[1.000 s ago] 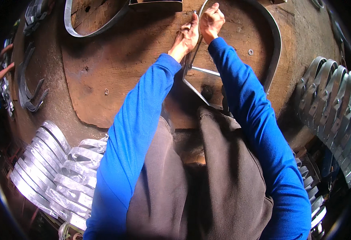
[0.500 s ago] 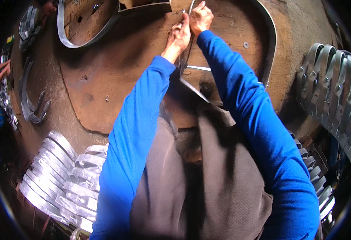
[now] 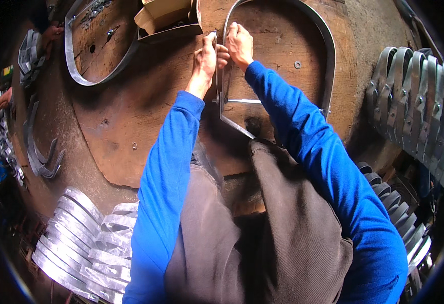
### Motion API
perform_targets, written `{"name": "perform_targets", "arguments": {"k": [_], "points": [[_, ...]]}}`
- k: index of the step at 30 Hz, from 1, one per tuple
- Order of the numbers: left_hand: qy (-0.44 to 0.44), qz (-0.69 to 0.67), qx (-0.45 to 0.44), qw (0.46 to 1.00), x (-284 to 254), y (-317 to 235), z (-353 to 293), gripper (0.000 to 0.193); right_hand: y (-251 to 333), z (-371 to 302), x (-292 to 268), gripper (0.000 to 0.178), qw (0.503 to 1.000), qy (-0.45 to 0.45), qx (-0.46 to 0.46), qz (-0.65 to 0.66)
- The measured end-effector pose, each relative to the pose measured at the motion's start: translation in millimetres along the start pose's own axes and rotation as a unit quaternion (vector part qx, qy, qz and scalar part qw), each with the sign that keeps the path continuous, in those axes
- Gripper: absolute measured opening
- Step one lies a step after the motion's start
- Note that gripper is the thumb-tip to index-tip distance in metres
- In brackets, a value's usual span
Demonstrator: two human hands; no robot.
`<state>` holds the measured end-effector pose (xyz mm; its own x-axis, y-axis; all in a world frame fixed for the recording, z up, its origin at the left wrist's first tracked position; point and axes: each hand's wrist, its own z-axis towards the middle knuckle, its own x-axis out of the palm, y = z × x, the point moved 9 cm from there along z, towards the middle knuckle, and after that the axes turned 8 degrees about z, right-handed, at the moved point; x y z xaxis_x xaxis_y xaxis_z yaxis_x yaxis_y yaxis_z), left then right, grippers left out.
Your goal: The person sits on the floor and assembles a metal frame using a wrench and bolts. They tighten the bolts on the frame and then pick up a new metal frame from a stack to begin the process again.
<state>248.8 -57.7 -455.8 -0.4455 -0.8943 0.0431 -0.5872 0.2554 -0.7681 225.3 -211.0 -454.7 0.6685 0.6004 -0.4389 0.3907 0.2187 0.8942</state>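
Grey-brown cloth: trousers [image 3: 298, 202], nearest. Blue cloth: sleeves [image 3: 171, 152], two, reaching forward over a worn wooden table [image 3: 125, 126]. Metal loop [image 3: 331, 61], one, standing on edge ahead of the knees; its straight side runs away from the body, between the hands. Rod [image 3: 244, 101], slim, pale, crossing from that side towards the right sleeve. Flat strip [image 3: 219, 83], one, lengthwise beside the straight side, meeting it at the near end, slightly apart further up. Left hand [image 3: 206, 60]: outside the loop, fingers wrapped round the strip, thumb up by its far end. Right hand [image 3: 240, 46]: inside the loop, fingers curled together against the straight side; whether they pinch it, cannot tell. Both hands about equally near the loop. Washer [image 3: 298, 65], loose, inside the loop. Second loop [image 3: 69, 48], further left. Carton [image 3: 148, 19], open-topped, farthest, beyond the left hand.
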Motion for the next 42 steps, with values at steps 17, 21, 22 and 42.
{"name": "perform_targets", "arguments": {"k": [17, 21, 22, 42], "points": [[-0.098, 0.119, 0.059, 0.986, 5, -32, 20, 0.057, 13, -8, -5, 0.042, 0.996, -0.063, 0.043, -0.053], [-0.175, 0.185, 0.122, 0.959, -6, -35, 4, 0.051, 6, -13, -1, 0.044, 0.995, -0.054, 0.058, -0.056], [-0.172, 0.189, 0.138, 0.957, -4, -36, -1, 0.051, 4, -13, -2, 0.044, 0.995, -0.053, 0.060, -0.052], [-0.100, 0.076, 0.187, 0.974, -9, -37, -31, 0.033, 12, -7, -8, 0.036, 0.994, -0.094, 0.016, -0.059]]}}
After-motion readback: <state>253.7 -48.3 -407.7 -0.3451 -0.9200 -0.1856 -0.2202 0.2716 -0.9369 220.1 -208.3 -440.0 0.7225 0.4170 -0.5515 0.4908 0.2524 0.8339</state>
